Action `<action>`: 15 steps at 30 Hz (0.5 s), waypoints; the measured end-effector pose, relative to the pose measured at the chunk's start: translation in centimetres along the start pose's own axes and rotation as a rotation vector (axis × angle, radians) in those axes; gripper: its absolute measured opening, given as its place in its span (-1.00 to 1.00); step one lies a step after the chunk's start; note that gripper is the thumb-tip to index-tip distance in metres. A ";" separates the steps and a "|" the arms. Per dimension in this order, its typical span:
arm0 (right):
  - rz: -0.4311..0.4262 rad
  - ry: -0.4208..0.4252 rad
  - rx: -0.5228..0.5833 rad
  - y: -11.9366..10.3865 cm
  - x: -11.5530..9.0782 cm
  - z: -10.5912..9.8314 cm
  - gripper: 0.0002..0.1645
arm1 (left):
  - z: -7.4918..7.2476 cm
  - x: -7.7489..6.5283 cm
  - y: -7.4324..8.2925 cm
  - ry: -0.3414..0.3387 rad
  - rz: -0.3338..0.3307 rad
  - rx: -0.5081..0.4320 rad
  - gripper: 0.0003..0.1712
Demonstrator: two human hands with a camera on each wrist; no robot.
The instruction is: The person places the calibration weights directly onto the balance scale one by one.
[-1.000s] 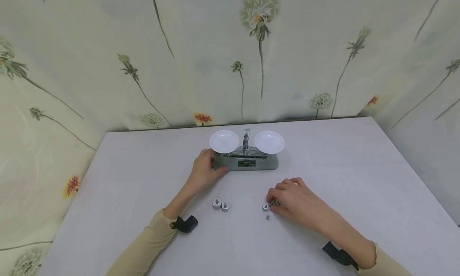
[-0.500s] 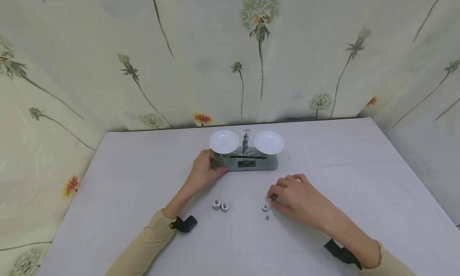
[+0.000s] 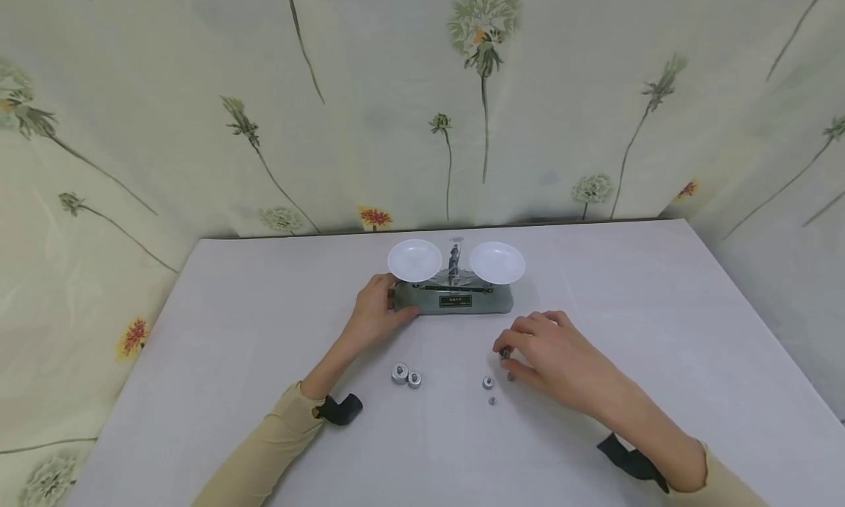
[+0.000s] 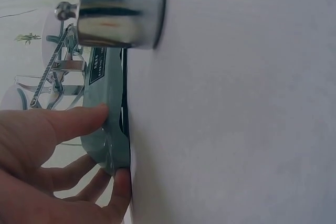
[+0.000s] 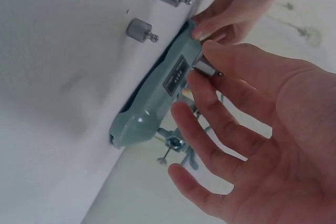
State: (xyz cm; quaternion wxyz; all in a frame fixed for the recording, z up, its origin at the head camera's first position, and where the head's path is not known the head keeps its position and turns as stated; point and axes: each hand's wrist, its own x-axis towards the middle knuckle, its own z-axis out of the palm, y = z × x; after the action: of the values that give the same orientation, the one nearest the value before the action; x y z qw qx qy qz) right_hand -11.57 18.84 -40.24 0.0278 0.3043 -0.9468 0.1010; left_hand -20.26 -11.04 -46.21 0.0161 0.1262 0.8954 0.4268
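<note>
The left hand (image 3: 376, 312) grips the left end of a green-based balance scale (image 3: 455, 304), thumb on its front and fingers curled behind the end. Two white pans (image 3: 414, 260) sit on top of the scale. Between thumb and index finger, the right hand (image 3: 557, 360) pinches a small metal balance weight (image 5: 206, 67), lifted off the table. Its other fingers are loosely bent. Just below that thumb, another small weight (image 3: 511, 376) partly shows. A knobbed weight (image 3: 488, 382) and a tiny weight (image 3: 492, 400) stand left of the right hand.
Two larger metal weights (image 3: 400, 373) stand side by side in front of the scale, near the left forearm. The white-covered table (image 3: 277, 287) ends at a flower-printed curtain (image 3: 370, 125). Black bands (image 3: 339, 410) are around both wrists.
The right hand has picked up a small weight from the cluster and moved slightly away from the body, uncovering other weights. The left hand stays on the scale.
</note>
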 end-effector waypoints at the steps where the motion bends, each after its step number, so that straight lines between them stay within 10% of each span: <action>1: 0.000 0.007 -0.001 0.0 0.0 -0.1 -0.73 | 0.0 0.0 0.0 -0.002 -0.003 0.000 -0.27; 15: -0.001 0.062 -0.012 0.5 1.1 -2.0 -0.75 | -0.2 0.0 0.2 -0.013 -0.023 -0.003 -0.27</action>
State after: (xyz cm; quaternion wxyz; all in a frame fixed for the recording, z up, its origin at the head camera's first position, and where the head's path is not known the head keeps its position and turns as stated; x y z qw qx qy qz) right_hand -12.76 18.97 -38.26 0.0592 0.3011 -0.9460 0.1045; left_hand -20.26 -11.09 -45.88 0.0271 0.1187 0.8960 0.4270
